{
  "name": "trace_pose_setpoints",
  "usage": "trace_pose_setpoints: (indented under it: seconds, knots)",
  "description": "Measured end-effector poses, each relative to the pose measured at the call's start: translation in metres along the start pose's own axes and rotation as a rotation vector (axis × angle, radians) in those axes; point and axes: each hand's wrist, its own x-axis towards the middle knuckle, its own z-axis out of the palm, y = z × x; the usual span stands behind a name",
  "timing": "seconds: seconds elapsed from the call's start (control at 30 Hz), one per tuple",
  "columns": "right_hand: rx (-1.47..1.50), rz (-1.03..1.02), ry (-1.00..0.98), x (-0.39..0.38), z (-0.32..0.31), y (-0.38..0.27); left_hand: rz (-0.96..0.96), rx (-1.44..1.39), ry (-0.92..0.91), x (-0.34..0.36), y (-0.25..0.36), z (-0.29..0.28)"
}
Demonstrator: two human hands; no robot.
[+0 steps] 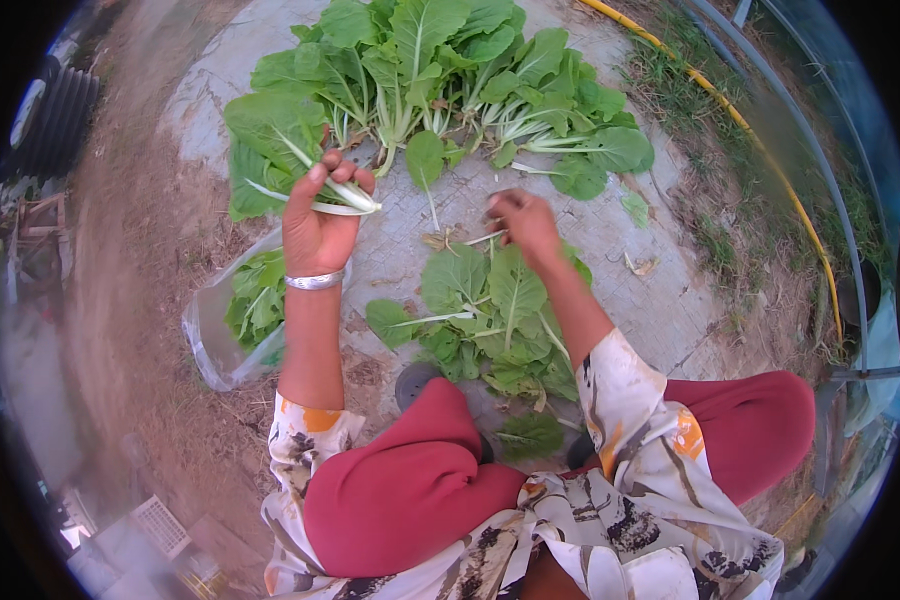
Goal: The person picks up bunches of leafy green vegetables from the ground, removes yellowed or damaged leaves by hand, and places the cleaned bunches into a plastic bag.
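**Head view: a leafy green (358,197) gripped in the left hand (320,228), the right hand (530,225) apart from it**

Grey ground (660,300) lies under and around both hands. Across it, beyond them, spreads the large heap of greens (420,50), leaves outward and pale stems mostly toward the hands. The loose leaves (510,290) lie nearer the body, below the right hand and between the forearms. Outward of the left forearm stands a clear plastic bag (210,350) with more leaves inside.

The held green is in the left fingers, its white stem base pointing toward the right hand and its broad leaf reaching away to the left. The right hand's fingers are curled but blurred; I cannot tell whether they grip anything. A single leaf (425,158) lies between the hands, slightly beyond them, and a pale stem (485,238) shows just beside the right fingertips.

The step in hand seems to be working over one green by hand. Further work on it would call for a steady left grip, stem base exposed, and the right fingers brought to the outer stems without snapping the inner ones.
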Motion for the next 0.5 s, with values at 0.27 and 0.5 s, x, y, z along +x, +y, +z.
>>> trace_pose_setpoints:
  seconds: [0.27, 0.5]
  knots:
    - [0.503, 0.143, 0.368, 0.086, -0.031, -0.011, -0.179, -0.018, -0.092, -0.006, -0.011, 0.001]
    - [0.500, 0.166, 0.582, 0.111, -0.071, -0.015, -0.264, 0.004, -0.133, -0.004, -0.029, 0.005]
